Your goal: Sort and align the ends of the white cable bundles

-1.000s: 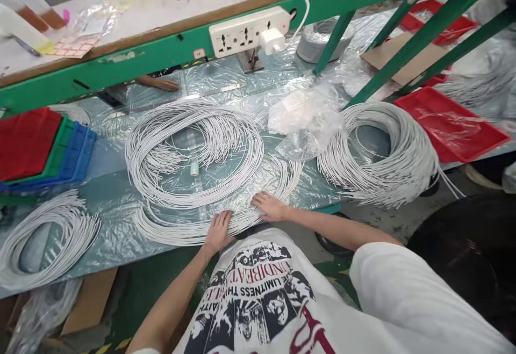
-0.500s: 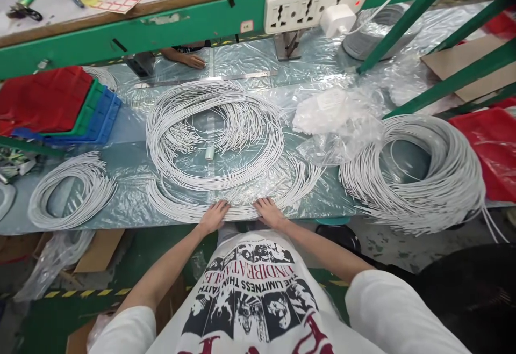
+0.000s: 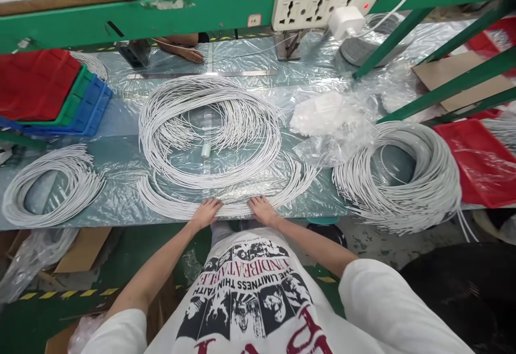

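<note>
A curved bundle of white cables (image 3: 169, 209) lies along the near edge of the table, its ends fanned out at both sides. My left hand (image 3: 206, 213) is closed over it left of centre, fingers across the strands. A short way to the right, my right hand (image 3: 263, 210) grips the same bundle from above. Just beyond them rests a large oval coil of white cables (image 3: 226, 178), many loose ends gathered inside its loop. A small pale green cylinder (image 3: 206, 150) sits within that loop.
Cable coils lie at left (image 3: 24, 203) and right (image 3: 437, 182). Stacked bins (image 3: 40, 85) stand at far left, clear plastic bags (image 3: 328, 120) right of centre. A green shelf beam with a power strip (image 3: 302, 7) crosses above. Another person's hand (image 3: 191, 55) rests near a steel ruler (image 3: 169, 74).
My view has shifted slightly, so most things on the table appear further left. Both hands stay on the cable bundle. A thin strand now shows near the other person's hand.
</note>
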`<state>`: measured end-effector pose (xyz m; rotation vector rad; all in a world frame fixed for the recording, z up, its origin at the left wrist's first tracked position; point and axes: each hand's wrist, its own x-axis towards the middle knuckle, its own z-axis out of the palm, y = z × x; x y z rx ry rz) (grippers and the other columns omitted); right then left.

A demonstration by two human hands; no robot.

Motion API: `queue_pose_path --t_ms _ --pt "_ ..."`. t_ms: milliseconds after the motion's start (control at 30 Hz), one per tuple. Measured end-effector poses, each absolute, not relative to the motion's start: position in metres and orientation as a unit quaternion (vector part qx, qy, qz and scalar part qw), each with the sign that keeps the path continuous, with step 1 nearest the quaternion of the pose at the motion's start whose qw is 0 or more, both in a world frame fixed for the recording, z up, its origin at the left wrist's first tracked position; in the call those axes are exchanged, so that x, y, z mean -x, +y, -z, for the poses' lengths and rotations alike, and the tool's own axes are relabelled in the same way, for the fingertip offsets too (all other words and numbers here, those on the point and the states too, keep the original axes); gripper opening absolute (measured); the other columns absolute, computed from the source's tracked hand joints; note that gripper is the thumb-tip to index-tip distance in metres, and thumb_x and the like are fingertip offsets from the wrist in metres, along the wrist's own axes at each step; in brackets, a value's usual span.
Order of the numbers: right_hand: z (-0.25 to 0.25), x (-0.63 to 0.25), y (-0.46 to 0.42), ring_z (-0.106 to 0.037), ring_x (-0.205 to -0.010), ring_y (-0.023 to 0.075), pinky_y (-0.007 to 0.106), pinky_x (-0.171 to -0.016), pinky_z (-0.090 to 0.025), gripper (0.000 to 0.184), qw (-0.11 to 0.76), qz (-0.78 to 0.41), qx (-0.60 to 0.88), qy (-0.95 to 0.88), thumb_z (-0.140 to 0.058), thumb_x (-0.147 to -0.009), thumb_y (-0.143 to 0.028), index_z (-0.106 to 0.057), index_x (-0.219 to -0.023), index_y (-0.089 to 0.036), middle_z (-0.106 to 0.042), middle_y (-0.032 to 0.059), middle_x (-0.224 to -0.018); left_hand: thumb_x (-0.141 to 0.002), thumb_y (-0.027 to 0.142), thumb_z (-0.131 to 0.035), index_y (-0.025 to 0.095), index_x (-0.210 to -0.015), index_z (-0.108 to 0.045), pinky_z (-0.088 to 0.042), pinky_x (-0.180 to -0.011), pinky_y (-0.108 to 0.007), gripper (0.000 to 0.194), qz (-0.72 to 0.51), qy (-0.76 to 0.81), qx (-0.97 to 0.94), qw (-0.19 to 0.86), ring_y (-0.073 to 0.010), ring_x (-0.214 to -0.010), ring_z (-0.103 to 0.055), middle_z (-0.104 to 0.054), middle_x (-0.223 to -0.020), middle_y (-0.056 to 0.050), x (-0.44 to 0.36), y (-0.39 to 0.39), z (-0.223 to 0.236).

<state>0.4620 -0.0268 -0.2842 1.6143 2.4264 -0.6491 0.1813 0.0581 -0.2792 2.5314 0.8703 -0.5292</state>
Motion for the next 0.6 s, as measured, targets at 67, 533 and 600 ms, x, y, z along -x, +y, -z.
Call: queue_pose_path --t_ms 67,533,600 --pt "0.285 -0.463 -0.024 -0.048 -0.114 0.0332 0.046 -0.102 -0.036 0.044 0.080 0.216 -0.551 0.802 -0.064 -0.085 -0.022 -0.054 -0.126 -0.009 -0.055 0.0185 -0.125 -0.087 0.025 -0.062 0.020 -0.133 -0.050 -0.040 -0.103 -0.041 0.048 0.183 0.314 -0.909 0.205 -0.0315 -0.122 -0.048 -0.052 -0.133 -0.013 -0.181 0.062 0.281" --pt "0.288 -0.461 -0.028 -0.047 -0.118 0.0315 0.049 -0.109 -0.030 0.045 0.031 0.211 -0.597 0.774 -0.063 -0.081 -0.016 -0.055 -0.125 -0.011 -0.056 0.0171 -0.124 -0.082 0.021 -0.066 0.019 -0.130 -0.048 -0.042 -0.104 -0.046 0.051 0.169 0.345 -0.899 0.210 -0.0338 -0.124 -0.048 -0.051 -0.132 -0.015 -0.190 0.059 0.276" --pt "0.290 -0.459 -0.033 -0.045 -0.121 0.0327 0.054 -0.112 -0.023 0.048 0.005 0.205 -0.614 0.762 -0.064 -0.077 -0.014 -0.056 -0.125 -0.011 -0.057 0.0175 -0.125 -0.080 0.022 -0.067 0.018 -0.131 -0.047 -0.040 -0.105 -0.046 0.054 0.175 0.344 -0.897 0.214 -0.0331 -0.125 -0.047 -0.050 -0.133 -0.015 -0.194 0.057 0.273"
